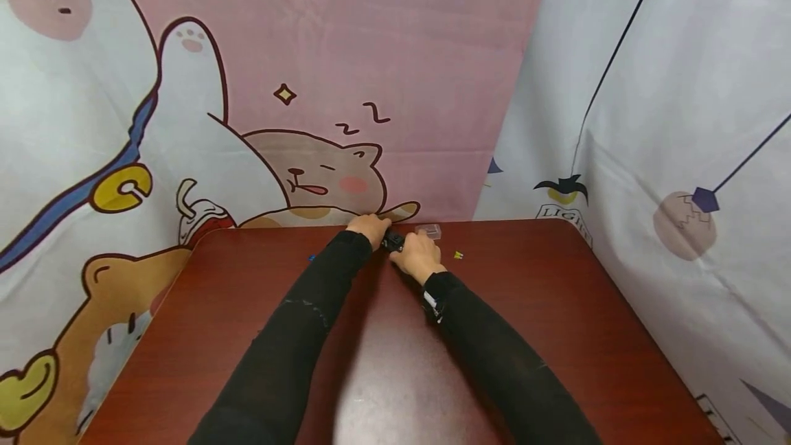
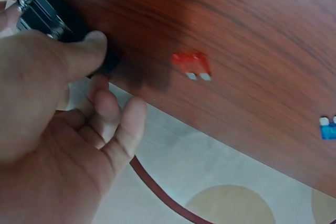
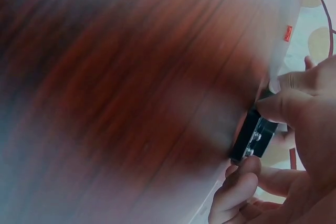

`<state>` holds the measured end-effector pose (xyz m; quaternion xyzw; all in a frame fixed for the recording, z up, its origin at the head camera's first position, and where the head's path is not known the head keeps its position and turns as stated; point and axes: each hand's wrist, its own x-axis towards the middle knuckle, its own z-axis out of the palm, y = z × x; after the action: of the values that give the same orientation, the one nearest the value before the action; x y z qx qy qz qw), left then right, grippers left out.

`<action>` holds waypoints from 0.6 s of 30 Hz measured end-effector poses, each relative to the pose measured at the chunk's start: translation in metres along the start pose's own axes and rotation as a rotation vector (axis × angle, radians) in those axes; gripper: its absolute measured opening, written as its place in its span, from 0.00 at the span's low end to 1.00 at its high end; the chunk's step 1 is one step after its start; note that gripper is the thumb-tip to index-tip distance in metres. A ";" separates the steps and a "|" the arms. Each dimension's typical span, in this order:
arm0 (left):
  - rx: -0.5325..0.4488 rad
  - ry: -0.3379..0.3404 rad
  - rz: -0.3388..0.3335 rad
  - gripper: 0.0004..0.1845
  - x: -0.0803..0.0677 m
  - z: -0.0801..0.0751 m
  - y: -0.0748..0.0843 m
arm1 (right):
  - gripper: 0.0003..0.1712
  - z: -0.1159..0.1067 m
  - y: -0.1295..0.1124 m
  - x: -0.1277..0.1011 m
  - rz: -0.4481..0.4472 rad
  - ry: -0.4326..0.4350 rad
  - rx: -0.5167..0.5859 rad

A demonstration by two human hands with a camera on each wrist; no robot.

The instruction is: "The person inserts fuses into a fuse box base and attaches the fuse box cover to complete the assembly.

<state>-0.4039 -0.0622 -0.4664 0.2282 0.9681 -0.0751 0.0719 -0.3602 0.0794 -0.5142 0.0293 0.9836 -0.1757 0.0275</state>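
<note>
I have both hands on a small black block (image 1: 393,242) at the far edge of the desk (image 1: 556,307). My left hand (image 1: 369,228) pinches it, thumb (image 2: 84,48) on top and the other fingers curled loosely below the rim; my right hand (image 1: 419,255) clamps it between thumb and fingertips, as the right wrist view shows.

My worry is that edge. The block seems to sit right at the rim, partly over the cartoon cloth (image 2: 220,182) behind, so a loosened pinch could let it tip off the back of the desk. The right wrist view is badly blurred, so I cannot judge how firm that grip is.

A red fuse (image 2: 191,65) lies just beside my left hand and a blue fuse (image 2: 328,128) farther along; a careless sweep of my wrist could knock either over the rim. To the right lie a clear little box (image 1: 428,231) and a small yellow piece (image 1: 458,255), both near my right hand. Nothing stands between my hands and the block.
</note>
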 end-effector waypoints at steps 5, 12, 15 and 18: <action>-0.004 -0.032 0.037 0.22 -0.006 0.002 -0.005 | 0.30 -0.006 0.008 -0.007 -0.041 -0.016 -0.021; -0.083 -0.085 0.081 0.22 -0.017 0.005 0.001 | 0.27 -0.020 0.026 -0.024 -0.130 -0.034 -0.073; -0.107 -0.077 0.109 0.24 -0.030 0.011 0.006 | 0.26 -0.023 0.032 -0.032 -0.151 -0.066 -0.070; -0.151 -0.058 0.128 0.25 -0.044 0.016 0.013 | 0.27 -0.025 0.041 -0.041 -0.182 -0.093 -0.075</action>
<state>-0.3573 -0.0731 -0.4762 0.2812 0.9519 -0.0039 0.1216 -0.3175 0.1248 -0.5021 -0.0697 0.9858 -0.1415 0.0581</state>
